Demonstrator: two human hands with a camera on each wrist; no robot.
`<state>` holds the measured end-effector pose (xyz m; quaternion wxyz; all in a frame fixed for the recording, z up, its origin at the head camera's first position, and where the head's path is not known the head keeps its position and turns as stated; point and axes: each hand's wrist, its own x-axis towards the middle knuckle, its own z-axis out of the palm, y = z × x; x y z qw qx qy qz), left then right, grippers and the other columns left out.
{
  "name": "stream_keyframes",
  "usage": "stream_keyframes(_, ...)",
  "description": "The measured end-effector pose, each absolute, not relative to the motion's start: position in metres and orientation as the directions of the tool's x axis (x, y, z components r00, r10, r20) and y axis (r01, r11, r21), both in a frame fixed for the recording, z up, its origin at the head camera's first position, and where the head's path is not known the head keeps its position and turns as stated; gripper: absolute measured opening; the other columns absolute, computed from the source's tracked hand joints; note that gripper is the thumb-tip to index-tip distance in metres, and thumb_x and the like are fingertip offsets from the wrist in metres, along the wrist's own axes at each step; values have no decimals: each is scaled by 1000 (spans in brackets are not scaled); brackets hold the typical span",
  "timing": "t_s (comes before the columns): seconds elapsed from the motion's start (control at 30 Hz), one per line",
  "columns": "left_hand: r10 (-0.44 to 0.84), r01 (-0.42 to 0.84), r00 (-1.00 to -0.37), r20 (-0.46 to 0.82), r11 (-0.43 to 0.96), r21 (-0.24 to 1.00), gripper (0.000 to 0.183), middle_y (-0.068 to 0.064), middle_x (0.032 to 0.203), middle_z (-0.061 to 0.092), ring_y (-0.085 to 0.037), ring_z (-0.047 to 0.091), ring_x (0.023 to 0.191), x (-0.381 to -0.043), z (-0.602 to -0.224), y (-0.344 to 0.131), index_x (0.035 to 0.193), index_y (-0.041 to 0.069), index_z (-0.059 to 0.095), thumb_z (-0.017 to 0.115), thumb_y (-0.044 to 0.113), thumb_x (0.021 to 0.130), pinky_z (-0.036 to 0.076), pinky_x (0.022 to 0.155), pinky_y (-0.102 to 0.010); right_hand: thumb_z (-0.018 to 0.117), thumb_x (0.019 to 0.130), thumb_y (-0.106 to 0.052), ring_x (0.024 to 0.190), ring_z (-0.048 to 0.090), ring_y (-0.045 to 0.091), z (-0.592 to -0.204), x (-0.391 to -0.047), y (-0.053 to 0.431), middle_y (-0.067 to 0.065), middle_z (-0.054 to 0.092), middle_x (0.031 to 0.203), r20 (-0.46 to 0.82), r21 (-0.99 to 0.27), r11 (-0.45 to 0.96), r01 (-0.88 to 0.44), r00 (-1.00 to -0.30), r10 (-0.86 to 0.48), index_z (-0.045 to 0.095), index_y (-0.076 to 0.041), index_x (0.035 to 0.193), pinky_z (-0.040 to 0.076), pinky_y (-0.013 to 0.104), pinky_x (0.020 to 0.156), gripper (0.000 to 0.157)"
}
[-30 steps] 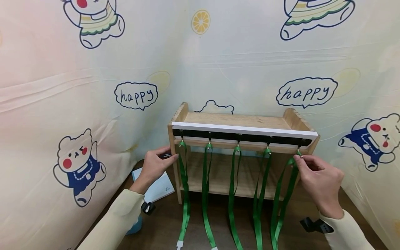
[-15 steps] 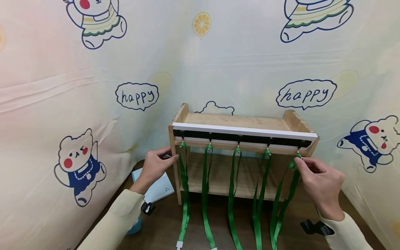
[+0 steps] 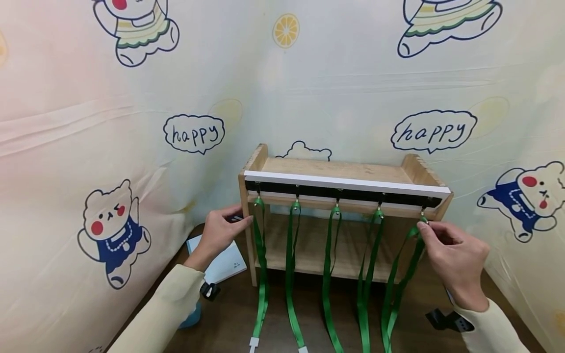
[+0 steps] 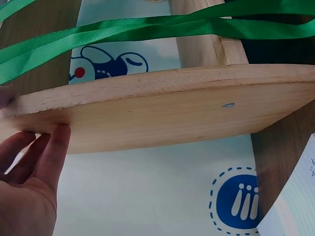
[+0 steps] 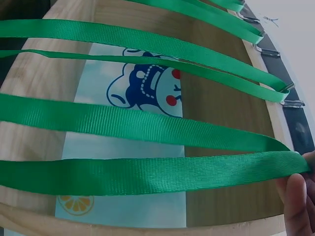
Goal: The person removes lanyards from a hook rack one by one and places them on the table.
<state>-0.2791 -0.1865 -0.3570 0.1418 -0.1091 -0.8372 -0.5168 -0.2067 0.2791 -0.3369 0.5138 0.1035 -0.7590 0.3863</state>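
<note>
A small wooden shelf stands on the table, a white strip with a black band along its upper front. Several green lanyards hang in a row from metal clips on that band. My left hand grips the shelf's left side panel, fingers on its outer face and thumb at the front edge. At the far right, my right hand pinches the top of the end lanyard, just below its clip. Its two strands hang down toward the table. The other fingers are curled under.
An open notebook lies on the brown table left of the shelf, with a blue object nearer me, partly behind the left sleeve. Printed cloth hangs behind and on both sides. White buckles end the left lanyards.
The right hand has shifted very slightly at the top of the end lanyard, whose strands have swung a little. The left hand keeps its hold on the shelf side.
</note>
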Motion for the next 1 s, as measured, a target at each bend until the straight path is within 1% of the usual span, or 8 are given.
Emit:
stream_keyframes(0.13, 40, 329, -936, 348, 447, 832, 49, -13, 126, 72, -30, 70, 107, -279, -358, -186, 132, 15, 69, 77, 38, 89, 63, 85, -44, 83, 76, 2, 62, 54, -21, -336, -202, 281, -41, 59, 79, 859, -471, 705, -531, -459, 228, 79, 2, 83, 44, -1, 60, 8)
stream_keyframes(0.27, 32, 329, -935, 354, 454, 828, 48, -13, 125, 72, -29, 70, 106, -279, -358, -186, 131, 15, 70, 77, 38, 90, 63, 85, -44, 83, 76, 3, 62, 54, -21, -333, -198, 282, -41, 59, 80, 866, -457, 705, -542, -452, 214, 78, 3, 85, 44, -1, 61, 10)
stream_keyframes(0.37, 30, 332, -933, 359, 455, 826, 48, -13, 125, 72, -29, 70, 106, -280, -357, -186, 131, 15, 70, 77, 38, 90, 63, 85, -45, 82, 78, 3, 63, 55, -21, -329, -196, 282, -43, 59, 81, 858, -470, 700, -538, -465, 218, 78, 6, 88, 45, -1, 61, 11)
stream_keyframes(0.57, 36, 338, -932, 361, 452, 826, 48, -13, 126, 72, -30, 70, 107, -280, -359, -186, 132, 15, 69, 77, 38, 90, 63, 85, -45, 80, 82, 1, 63, 52, -22, -323, -189, 284, -49, 55, 80, 826, -514, 710, -481, -500, 260, 76, 9, 93, 44, -1, 61, 14)
stream_keyframes(0.7, 32, 337, -931, 363, 455, 825, 48, -12, 125, 72, -29, 70, 107, -280, -361, -186, 131, 16, 70, 77, 38, 90, 63, 85, -45, 79, 83, 0, 63, 53, -23, -321, -188, 286, -49, 55, 80, 821, -524, 710, -471, -499, 276, 76, 10, 94, 44, -1, 62, 15)
stream_keyframes(0.8, 31, 333, -933, 359, 455, 826, 48, -13, 125, 72, -30, 70, 107, -280, -361, -186, 132, 16, 69, 77, 39, 90, 63, 85, -45, 79, 84, -1, 64, 55, -23, -322, -187, 290, -48, 57, 81, 804, -549, 704, -450, -514, 299, 76, 8, 97, 45, -2, 63, 16)
stream_keyframes(0.9, 32, 330, -934, 355, 454, 827, 49, -13, 126, 71, -30, 70, 107, -280, -360, -187, 132, 15, 69, 77, 39, 90, 63, 85, -45, 78, 85, -2, 65, 57, -21, -324, -185, 295, -45, 59, 81, 777, -588, 687, -427, -536, 332, 77, 5, 99, 46, -1, 64, 16)
stream_keyframes(1.0, 35, 332, -934, 356, 451, 828, 49, -13, 126, 71, -31, 70, 107, -280, -359, -187, 132, 15, 69, 76, 39, 90, 63, 85, -46, 78, 86, -2, 64, 58, -19, -326, -184, 300, -42, 61, 80, 756, -620, 666, -414, -542, 367, 77, 5, 98, 46, -1, 63, 15)
